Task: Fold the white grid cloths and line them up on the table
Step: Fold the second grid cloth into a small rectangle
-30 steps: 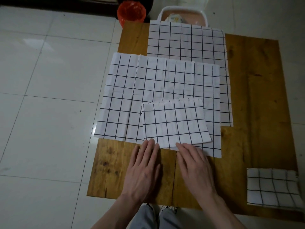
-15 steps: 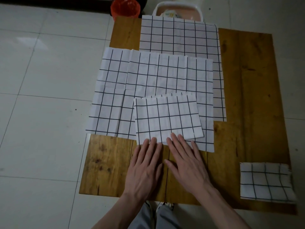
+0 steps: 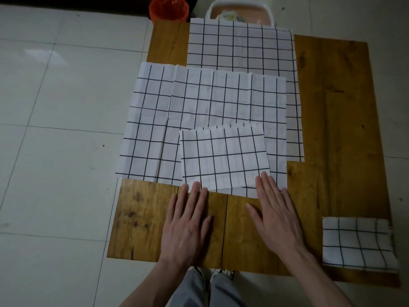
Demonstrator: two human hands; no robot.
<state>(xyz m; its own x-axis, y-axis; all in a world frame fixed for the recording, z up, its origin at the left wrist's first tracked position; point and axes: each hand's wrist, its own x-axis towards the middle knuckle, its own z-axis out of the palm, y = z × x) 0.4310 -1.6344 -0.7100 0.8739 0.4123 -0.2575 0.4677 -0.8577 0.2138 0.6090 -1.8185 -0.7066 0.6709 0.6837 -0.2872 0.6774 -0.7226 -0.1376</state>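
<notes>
A folded white grid cloth lies on top of a larger spread grid cloth on the wooden table. A third spread grid cloth lies further back, partly under the second. Another folded cloth sits at the table's near right corner. My left hand lies flat on the wood, its fingertips touching the folded cloth's near left edge. My right hand lies flat too, fingertips resting on the cloth's near right corner. Both hands have straight fingers.
The middle cloth hangs over the table's left edge. Beyond the far edge stand a red bucket and a white-rimmed basin on the tiled floor. Bare wood shows on the table's right side.
My right hand has slid right along the folded cloth's near edge toward its right corner. My left hand has stayed at the left corner. The camera has shifted slightly.
</notes>
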